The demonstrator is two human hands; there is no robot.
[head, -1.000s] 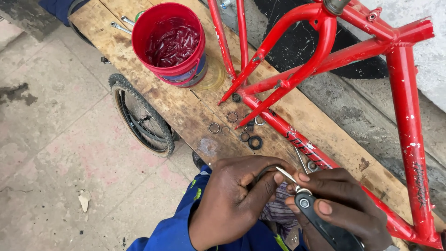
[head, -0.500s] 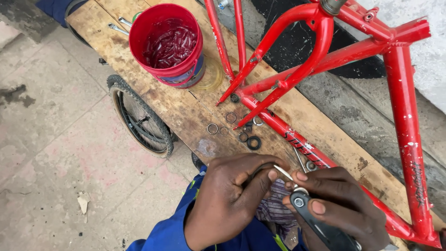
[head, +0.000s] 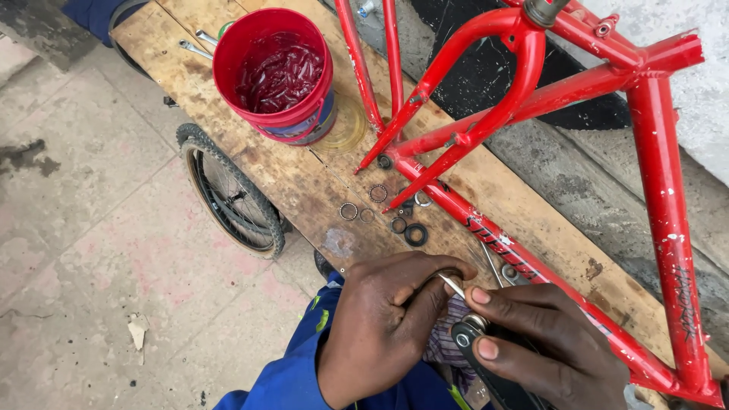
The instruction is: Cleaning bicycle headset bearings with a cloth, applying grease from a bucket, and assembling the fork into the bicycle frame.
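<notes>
My left hand (head: 387,319) pinches a thin metal pick (head: 452,285) whose tip meets the round end of a black bicycle part (head: 486,364). My right hand (head: 554,349) grips that black part from the right, thumb pressed on top. A striped cloth (head: 448,342) lies under both hands. A red bicycle frame (head: 531,114) lies on the wooden plank (head: 304,175) just beyond my hands. Several small rings and bearings (head: 387,212) are scattered on the wood near the frame's tubes.
A red bucket (head: 277,76) of dark red grease stands on the plank's far left. Two spanners (head: 199,44) lie beyond it. A spoked bicycle wheel (head: 231,193) leans under the plank's edge over the tiled floor (head: 91,250). My blue sleeve (head: 304,372) is at the bottom.
Both hands have shifted slightly left and down with the pick and black part; the grips look unchanged.
</notes>
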